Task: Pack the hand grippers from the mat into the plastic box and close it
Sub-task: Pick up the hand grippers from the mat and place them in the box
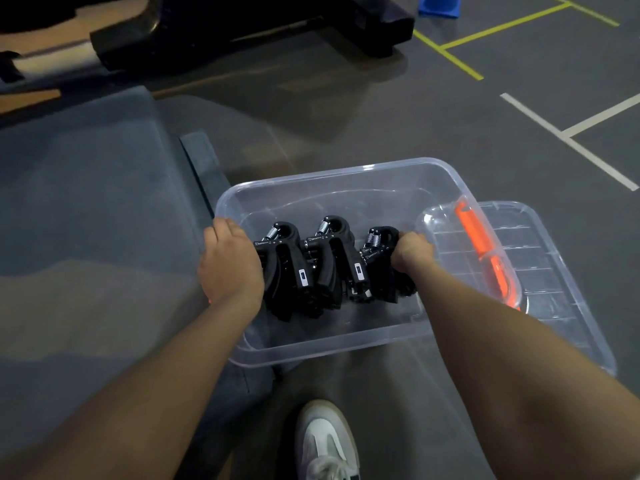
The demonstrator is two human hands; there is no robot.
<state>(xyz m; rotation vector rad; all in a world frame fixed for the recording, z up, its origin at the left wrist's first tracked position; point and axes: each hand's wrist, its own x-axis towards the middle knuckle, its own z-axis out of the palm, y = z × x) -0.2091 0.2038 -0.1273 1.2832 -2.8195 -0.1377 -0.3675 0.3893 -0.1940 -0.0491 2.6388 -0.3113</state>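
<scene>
A row of black hand grippers [329,265] with steel springs hangs inside the clear plastic box [332,171], held between both hands. My left hand [230,268] grips the left end of the row, fingers hidden behind it. My right hand [410,252] grips the right end, fingers curled round the last gripper. The box's clear lid [554,271] with orange latches [476,233] lies under the box's right side. The grey mat [86,202] lies to the left with no grippers showing on it.
Black gym equipment [207,32] stands at the back. Yellow and white lines mark the grey floor [519,116] to the right. A blue cone [440,5] sits at the top edge. My white shoe [325,441] is below the box.
</scene>
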